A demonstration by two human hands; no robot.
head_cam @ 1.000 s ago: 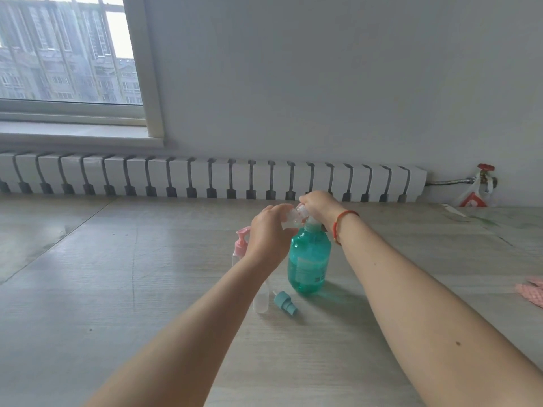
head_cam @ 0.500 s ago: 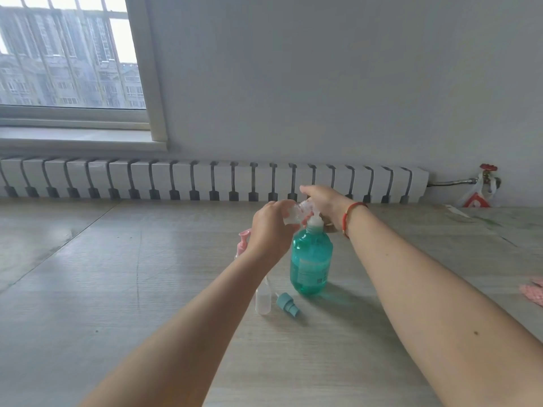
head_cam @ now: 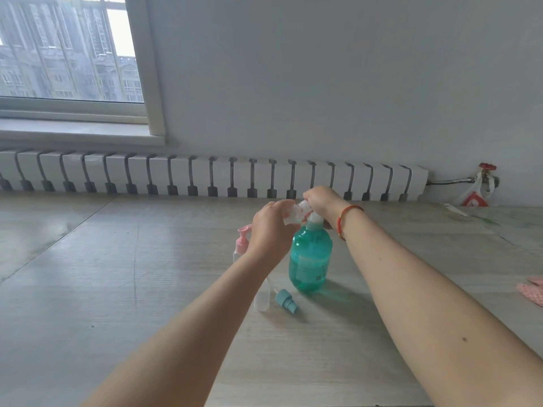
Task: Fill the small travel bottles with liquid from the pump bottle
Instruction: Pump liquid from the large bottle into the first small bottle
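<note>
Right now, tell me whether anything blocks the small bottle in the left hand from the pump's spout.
Nothing visible does. The left hand holds the small clear bottle right beside the pump head of the green pump bottle, where the right hand rests.

The pump bottle [head_cam: 310,259] stands upright near the middle of the surface [head_cam: 117,289]. Above its top, the left hand [head_cam: 271,230] holds a small travel bottle [head_cam: 292,214], with the right hand [head_cam: 321,201] just right of it. A pump-topped travel bottle [head_cam: 241,242] stands left, behind the left wrist. Before the pump bottle lie another travel bottle [head_cam: 262,298] and a loose spray cap [head_cam: 286,301]. A radiator [head_cam: 205,177] runs behind, under the window [head_cam: 67,54].
</note>
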